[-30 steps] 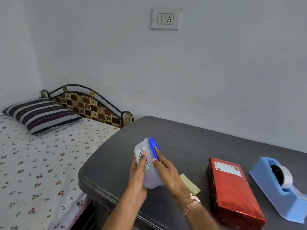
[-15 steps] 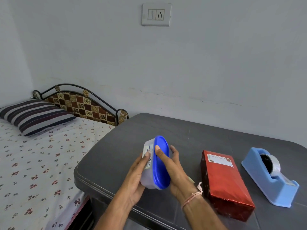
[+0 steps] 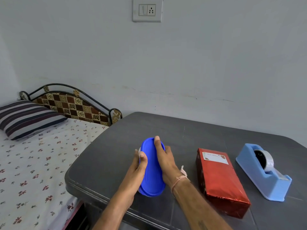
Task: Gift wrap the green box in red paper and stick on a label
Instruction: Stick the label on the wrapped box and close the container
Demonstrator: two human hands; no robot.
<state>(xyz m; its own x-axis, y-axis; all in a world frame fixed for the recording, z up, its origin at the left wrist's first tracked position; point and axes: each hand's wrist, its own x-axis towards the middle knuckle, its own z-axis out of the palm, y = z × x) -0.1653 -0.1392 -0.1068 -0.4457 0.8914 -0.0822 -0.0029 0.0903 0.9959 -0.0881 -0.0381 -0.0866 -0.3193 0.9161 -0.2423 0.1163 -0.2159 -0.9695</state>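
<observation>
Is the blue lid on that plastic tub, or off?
On. The blue lid covers the tub, held tipped toward the camera between left hand and right hand. Whether it is snapped tight cannot be told.

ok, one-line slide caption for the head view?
Left hand and right hand hold a blue-lidded container at the grey table; red-wrapped box with label and tape dispenser lie to their right.

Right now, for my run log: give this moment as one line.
left hand, right hand: holding blue-lidded tub | red parcel: labelled, on table | tape dispenser: beside parcel
</observation>
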